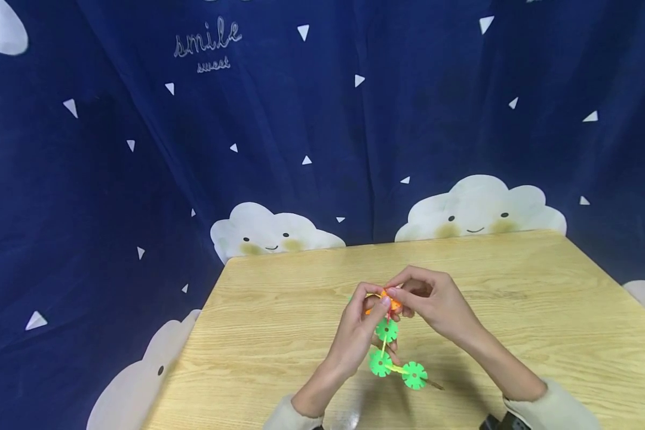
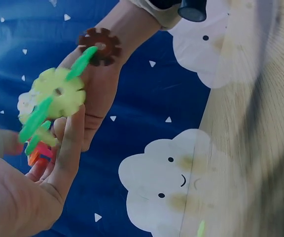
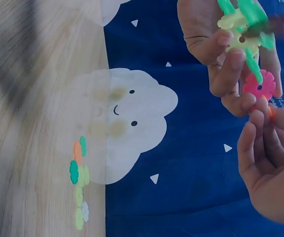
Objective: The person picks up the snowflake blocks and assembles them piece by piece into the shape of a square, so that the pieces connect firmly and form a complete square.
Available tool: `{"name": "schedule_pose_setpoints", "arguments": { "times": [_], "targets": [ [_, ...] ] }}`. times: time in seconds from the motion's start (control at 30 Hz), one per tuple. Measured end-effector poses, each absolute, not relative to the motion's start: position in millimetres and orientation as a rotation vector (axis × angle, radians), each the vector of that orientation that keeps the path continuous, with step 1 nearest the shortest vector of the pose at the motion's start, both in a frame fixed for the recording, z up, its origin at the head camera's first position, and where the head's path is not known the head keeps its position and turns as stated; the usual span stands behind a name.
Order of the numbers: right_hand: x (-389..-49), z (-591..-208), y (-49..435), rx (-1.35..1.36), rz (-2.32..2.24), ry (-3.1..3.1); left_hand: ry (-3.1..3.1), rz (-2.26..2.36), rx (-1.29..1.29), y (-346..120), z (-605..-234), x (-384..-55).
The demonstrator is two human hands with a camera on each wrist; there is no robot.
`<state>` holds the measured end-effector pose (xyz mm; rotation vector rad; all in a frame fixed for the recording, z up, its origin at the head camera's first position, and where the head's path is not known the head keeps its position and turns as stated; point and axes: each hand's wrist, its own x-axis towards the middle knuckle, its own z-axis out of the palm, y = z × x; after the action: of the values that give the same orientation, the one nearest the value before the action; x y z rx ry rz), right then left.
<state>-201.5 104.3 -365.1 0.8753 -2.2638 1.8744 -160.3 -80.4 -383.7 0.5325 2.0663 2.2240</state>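
Both hands meet over the table around a chain of slotted plastic discs, linked edge to edge. My left hand (image 1: 353,334) holds the chain near its upper end, thumb against the pink and orange pieces. An orange disc (image 1: 393,300) is pinched between thumb and fingers of my right hand (image 1: 435,301). Below them hang green discs (image 1: 381,363), joined by yellow ones seen edge-on, with a brown disc (image 2: 100,47) at the free end. The pink disc (image 3: 259,85) sits beside the right fingertips in the right wrist view. Fingers partly hide the orange disc.
More loose discs (image 3: 79,196), green, yellow, orange and white, lie on the wooden table (image 1: 279,322) in the right wrist view. A dark blue curtain (image 1: 279,119) with clouds hangs behind the table's far edge.
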Motion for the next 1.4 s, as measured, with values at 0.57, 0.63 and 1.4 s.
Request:
{"name": "schedule_pose_setpoints", "arguments": {
  "times": [0.57, 0.63, 1.4],
  "targets": [
    [-229, -379, 111, 0.918, 1.932, -2.327, 2.055, 2.320, 0.416, -85, -386, -161],
    [-237, -386, 115, 0.881, 1.920, -2.330, 2.069, 2.340, 0.388, -87, -386, -161],
    [-310, -465, 130, 0.521, 1.824, -2.681, 2.143, 2.463, 0.245, -89, -383, -162]
  ]
}}
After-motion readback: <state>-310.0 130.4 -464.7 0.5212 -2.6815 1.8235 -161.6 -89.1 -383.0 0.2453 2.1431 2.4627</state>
